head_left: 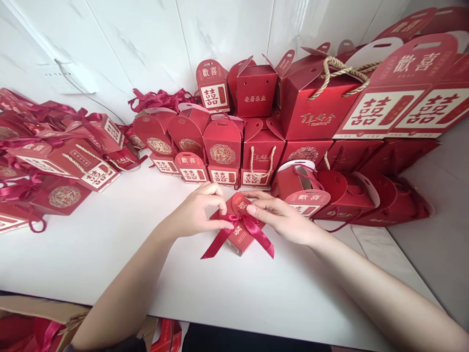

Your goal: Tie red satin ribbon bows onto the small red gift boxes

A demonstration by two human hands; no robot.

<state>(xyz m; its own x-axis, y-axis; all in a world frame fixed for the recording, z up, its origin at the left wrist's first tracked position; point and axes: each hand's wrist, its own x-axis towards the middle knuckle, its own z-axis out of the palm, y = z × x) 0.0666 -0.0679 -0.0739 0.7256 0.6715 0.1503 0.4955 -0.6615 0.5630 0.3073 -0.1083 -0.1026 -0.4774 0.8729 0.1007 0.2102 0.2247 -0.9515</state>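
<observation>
A small red gift box (240,239) with pale characters lies on the white table in front of me. A dark pink satin ribbon (262,238) is tied around it in a bow, its two tails spreading toward me. From the left, my left hand (200,211) pinches the bow between thumb and curled fingers. On the other side, my right hand (284,217) grips the box, thumb on its top near the bow and fingers along the far right edge. The fingers partly cover the bow's loops and the box's back.
Red gift boxes (223,146) stand in stacked rows along the marble-patterned wall. Ribbon-tied boxes (64,195) are piled on the left. Loose ribbons (161,99) lie behind the rows. A cardboard carton (40,308) with red contents sits below the table's near left edge.
</observation>
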